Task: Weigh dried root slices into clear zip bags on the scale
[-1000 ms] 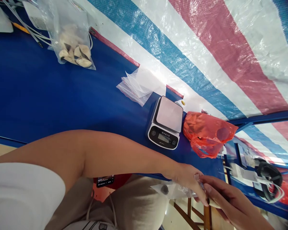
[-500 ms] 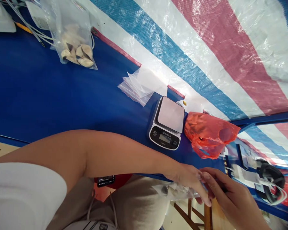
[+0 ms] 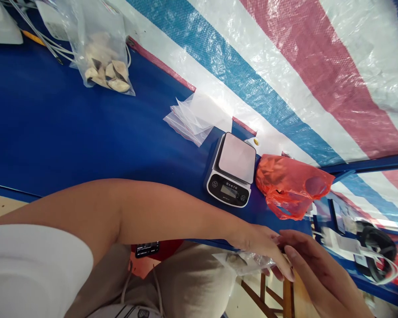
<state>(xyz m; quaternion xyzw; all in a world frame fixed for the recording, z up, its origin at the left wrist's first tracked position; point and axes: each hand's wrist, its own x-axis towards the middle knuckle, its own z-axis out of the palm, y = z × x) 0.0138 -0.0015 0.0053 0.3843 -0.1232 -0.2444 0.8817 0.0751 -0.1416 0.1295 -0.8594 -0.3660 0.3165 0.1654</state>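
- Nearest: the person's white sleeve [image 3: 33, 269] and bare forearm cross the view from the left; the beige trousers [image 3: 189, 287] lie under it, so the person seems to sit and work over the lap, not on the table.
- The left hand [image 3: 263, 247] lies palm down over the small clear bag [image 3: 243, 261], fingers [image 3: 281, 267] close together and stretched along its top edge; thumb is hidden underneath, so probably it pinches the bag, but the grip itself is not visible.
- The small clear bag hangs just off the table edge, above the knee, w/ a few dark and pale pieces inside; it is held flat and horizontal, prob. so the mouth stays reachable for the other hand.
- The right hand [image 3: 313, 269] comes from the lower right, fingers together and a little bent, tips touching the left hand's fingertips at the bag's end; if it holds something one cannot tell.
- A dark phone-like thing [image 3: 147, 249] shows at the table edge, partly hidden under the forearm.
- Further, on the blue table [image 3: 69, 137]: the digital scale [image 3: 232, 170], display facing the person, pan bare; it stands near the hands.
- Just beside the scale, right: a crumpled orange bag [image 3: 290, 185], touching or almost touching it.
- Behind the scale: a stack of empty clear bags [image 3: 194, 117], near for taking.
- Far left: a bigger clear bag of pale pieces [image 3: 104, 57], well apart from the hands; white cables [image 3: 49, 44] next to it.
- Farthest: the striped tarp [image 3: 301, 66] as backdrop; black headphones [image 3: 373, 243] at right on a lower surface.
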